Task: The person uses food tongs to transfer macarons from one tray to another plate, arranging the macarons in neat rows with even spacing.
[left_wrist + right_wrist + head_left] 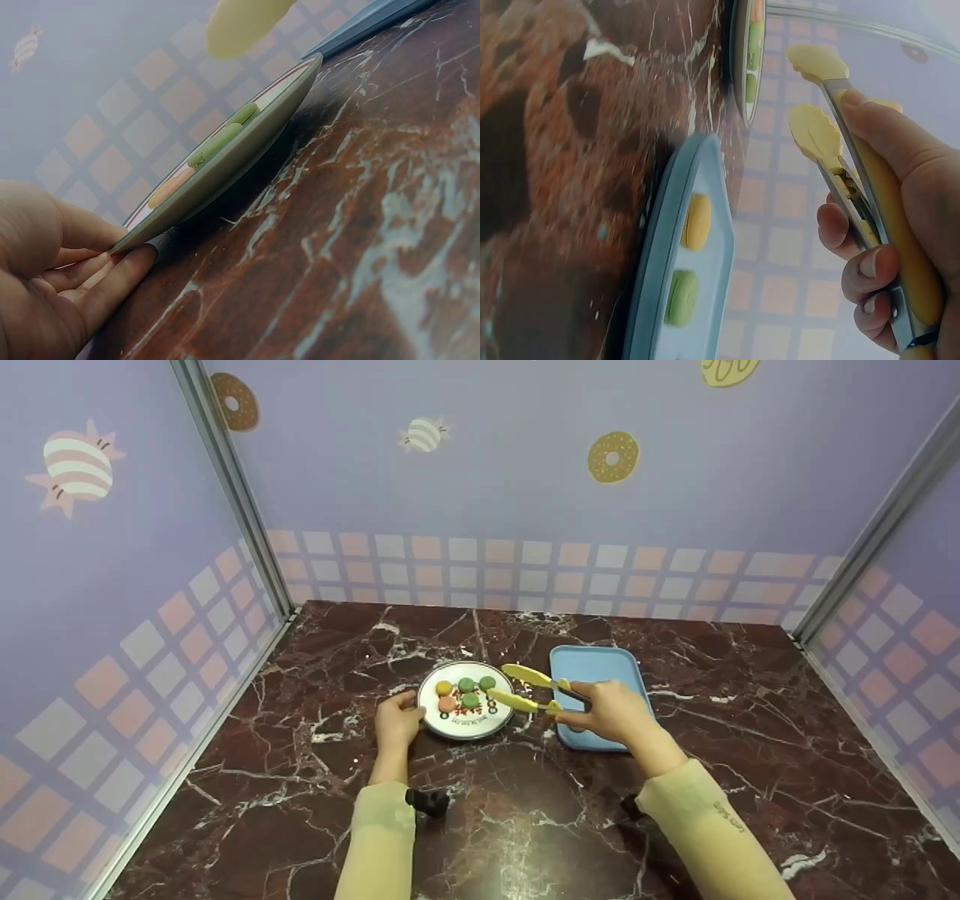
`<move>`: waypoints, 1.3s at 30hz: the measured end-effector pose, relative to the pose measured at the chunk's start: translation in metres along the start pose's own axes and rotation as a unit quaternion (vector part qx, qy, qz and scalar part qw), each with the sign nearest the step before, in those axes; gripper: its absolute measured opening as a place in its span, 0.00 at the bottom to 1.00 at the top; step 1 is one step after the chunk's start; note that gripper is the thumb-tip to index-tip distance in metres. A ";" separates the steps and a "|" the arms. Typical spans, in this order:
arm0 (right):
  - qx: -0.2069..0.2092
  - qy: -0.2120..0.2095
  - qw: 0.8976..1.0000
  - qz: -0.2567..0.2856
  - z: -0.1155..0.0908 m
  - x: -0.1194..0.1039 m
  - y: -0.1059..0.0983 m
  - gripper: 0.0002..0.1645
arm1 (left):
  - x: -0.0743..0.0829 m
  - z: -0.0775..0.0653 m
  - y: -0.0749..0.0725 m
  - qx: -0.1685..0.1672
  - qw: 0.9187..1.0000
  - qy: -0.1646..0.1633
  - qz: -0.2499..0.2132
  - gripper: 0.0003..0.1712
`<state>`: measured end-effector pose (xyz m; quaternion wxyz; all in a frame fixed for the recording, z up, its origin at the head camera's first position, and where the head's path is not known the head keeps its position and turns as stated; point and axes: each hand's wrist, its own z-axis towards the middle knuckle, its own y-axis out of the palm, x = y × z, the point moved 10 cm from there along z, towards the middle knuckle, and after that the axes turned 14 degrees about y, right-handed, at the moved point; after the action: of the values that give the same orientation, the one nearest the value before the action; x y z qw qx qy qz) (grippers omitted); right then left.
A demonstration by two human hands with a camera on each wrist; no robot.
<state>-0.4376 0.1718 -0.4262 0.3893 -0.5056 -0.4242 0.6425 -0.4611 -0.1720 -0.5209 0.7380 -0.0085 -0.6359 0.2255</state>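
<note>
At the plate's left edge, my left hand pinches the rim, thumb above and fingers below in the left wrist view. The round white plate has a dark rim and printed lettering. On it lie several macarons: a yellow one, an orange-pink one and green ones. My right hand grips tongs with yellow tips, spread apart with nothing between them. The tips hang over the plate's right side. Below that hand is a blue tray, partly hidden by it.
In the right wrist view a yellow macaron and a green macaron lie on the tray. Plate and tray stand on a dark red marbled tabletop. Lilac printed panels enclose the back and sides.
</note>
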 end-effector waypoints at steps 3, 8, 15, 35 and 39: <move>0.003 0.012 1.000 0.000 -0.003 0.009 -0.004 0.25 | 0.000 0.000 0.000 -0.002 1.000 -0.002 0.001 0.24; 0.011 0.029 0.999 -0.018 -0.011 0.027 -0.013 0.32 | 0.000 0.000 -0.001 -0.002 1.000 0.000 0.004 0.24; 0.020 0.047 0.998 -0.033 -0.020 0.058 -0.027 0.41 | -0.002 0.000 0.000 -0.005 1.000 -0.005 -0.005 0.24; -0.003 0.129 0.991 -0.045 -0.046 0.137 -0.050 0.47 | 0.001 0.000 -0.002 0.001 1.000 -0.001 0.003 0.24; -0.005 0.135 0.990 -0.046 -0.049 0.150 -0.051 0.46 | 0.000 -0.001 -0.002 0.001 1.000 -0.001 0.009 0.24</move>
<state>-0.4138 0.3354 -0.4325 0.4697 -0.5697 -0.3940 0.5474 -0.4598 -0.1736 -0.5200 0.7356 -0.0130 -0.6360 0.2330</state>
